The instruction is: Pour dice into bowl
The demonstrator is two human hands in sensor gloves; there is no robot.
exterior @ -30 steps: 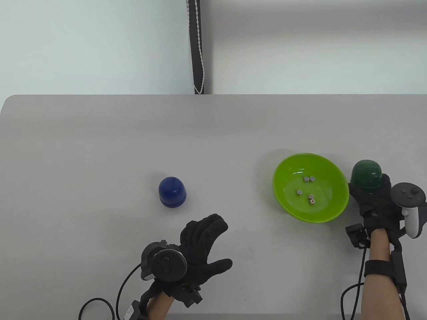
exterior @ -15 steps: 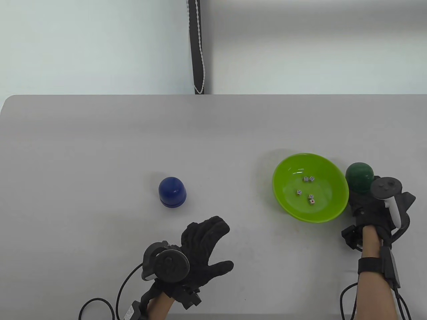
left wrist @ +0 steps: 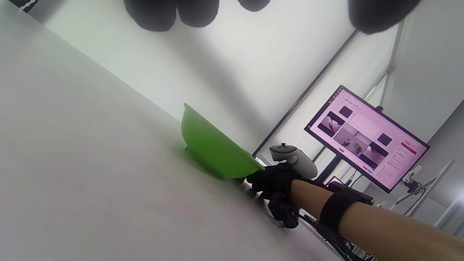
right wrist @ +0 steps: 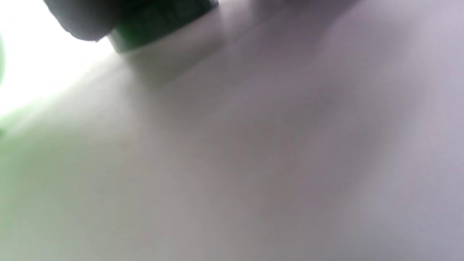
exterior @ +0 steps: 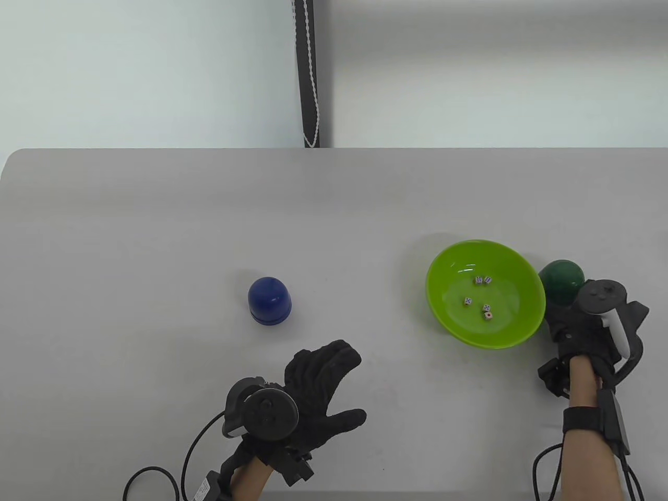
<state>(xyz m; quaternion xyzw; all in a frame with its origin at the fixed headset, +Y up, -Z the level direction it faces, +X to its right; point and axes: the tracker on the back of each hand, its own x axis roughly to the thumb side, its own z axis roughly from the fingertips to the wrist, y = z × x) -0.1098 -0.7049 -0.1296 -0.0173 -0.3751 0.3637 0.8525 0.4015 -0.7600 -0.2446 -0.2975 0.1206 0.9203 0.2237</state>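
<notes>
Five dice already lay in the green bowl — green cup done, right hand gripping it beside the bowl. Blue cup stood untouched on the desk; left hand spread, holding nothing.

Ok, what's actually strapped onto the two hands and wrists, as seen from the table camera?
Both hands wear black knitted sensor gloves. The left hand carries a dark round tracker on its back, with a black cable looping from the wrist. The right hand carries a dark tracker with a white handle, a black wrist strap, a black box beside it and a black cable. Forearms are unsleeved.
</notes>
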